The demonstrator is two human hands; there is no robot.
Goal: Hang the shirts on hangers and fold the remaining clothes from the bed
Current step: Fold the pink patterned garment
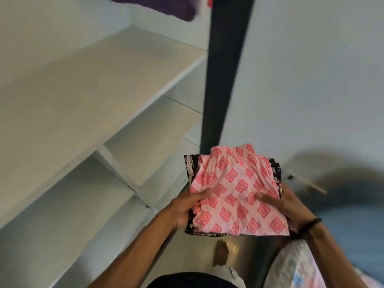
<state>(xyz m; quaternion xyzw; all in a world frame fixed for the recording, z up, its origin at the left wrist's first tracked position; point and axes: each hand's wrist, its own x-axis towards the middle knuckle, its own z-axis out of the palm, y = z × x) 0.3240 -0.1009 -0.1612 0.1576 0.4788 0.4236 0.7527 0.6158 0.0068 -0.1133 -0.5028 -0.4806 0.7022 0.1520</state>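
Note:
I carry a small stack of folded clothes in front of me. On top lies a pink garment (pixel 239 188) printed with red diamonds. Under it is a dark patterned garment (pixel 190 166) that shows only at the edges. My left hand (pixel 187 206) grips the stack's left side, thumb on top of the pink cloth. My right hand (pixel 284 204) holds the right side, thumb also on top, with a black band on the wrist. The stack hovers beside the open wardrobe shelves (pixel 116 96).
White wardrobe shelves fill the left, with a purple folded cloth (pixel 166 7) on the top shelf. A dark vertical wardrobe edge (pixel 224 75) rises at centre. A pale wall lies to the right, with the bed's light printed sheet (pixel 295 267) at bottom right. My bare foot (pixel 221 252) stands on the shiny floor.

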